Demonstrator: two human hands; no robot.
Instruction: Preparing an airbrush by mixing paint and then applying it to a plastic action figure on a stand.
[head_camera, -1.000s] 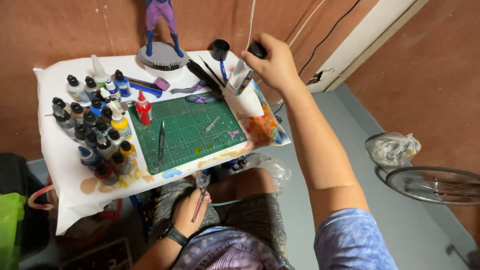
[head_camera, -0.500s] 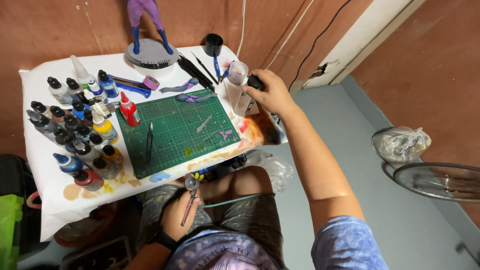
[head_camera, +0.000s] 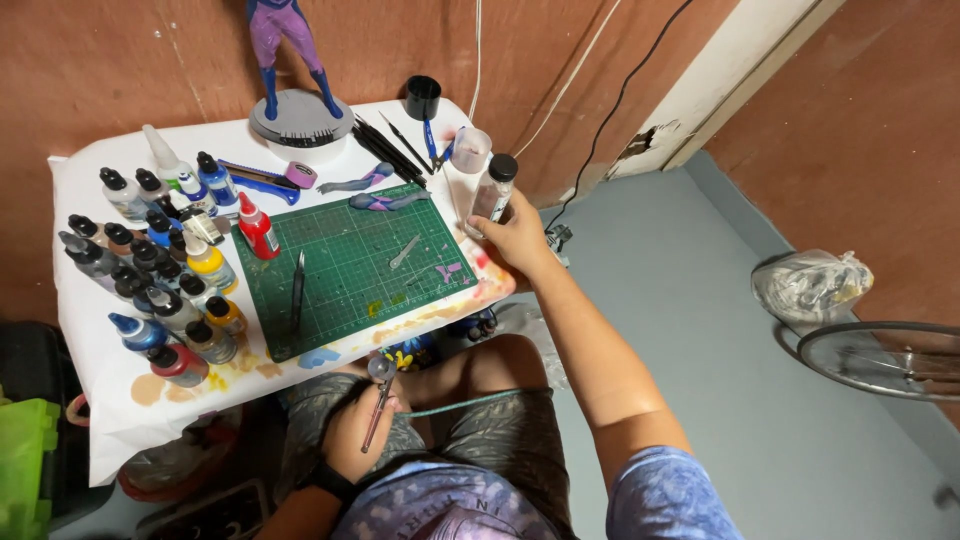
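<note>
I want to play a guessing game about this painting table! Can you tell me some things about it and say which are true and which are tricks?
1. The right hand holds a clear bottle with a black cap. True.
2. The left hand is empty. False: it holds an airbrush.
3. The cutting mat is green. True.
4. The figure lies flat on the mat. False: it stands on a round grey base.

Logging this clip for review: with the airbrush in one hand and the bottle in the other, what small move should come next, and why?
Probably bring the clear bottle toward the lap. The right hand grips it upright at the table's right edge, its black cap on, while the left hand holds the airbrush low over the knees, its cup up. The two are far apart, so nothing can be poured yet.
</note>
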